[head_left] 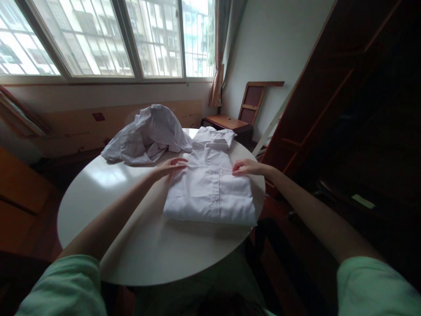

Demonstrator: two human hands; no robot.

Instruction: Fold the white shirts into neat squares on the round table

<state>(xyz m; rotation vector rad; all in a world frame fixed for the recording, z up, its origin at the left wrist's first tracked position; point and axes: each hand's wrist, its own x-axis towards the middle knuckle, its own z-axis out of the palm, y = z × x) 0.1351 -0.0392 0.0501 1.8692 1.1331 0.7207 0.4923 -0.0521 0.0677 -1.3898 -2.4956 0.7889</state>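
A white shirt (197, 193) with a front placket lies on the round table, its lower part folded up into a wide flat bundle. Its collar (215, 145) points to the table's far side. At the left end of the fold's upper edge, my left hand (171, 166) pinches the cloth between thumb and fingers. My right hand (248, 167) has its fingers curled on the same edge at the right end. Beyond the collar is another piece of white folded cloth (215, 134), partly covered. A crumpled heap of white cloth (148, 134) sits left of it.
The round white table (131, 245) has a glossy top and curved edge. Behind it stands a wooden chair (226, 122) by the wall. A dark wooden door or panel (305, 96) leans across the right side. Barred windows (92, 39) light the far side.
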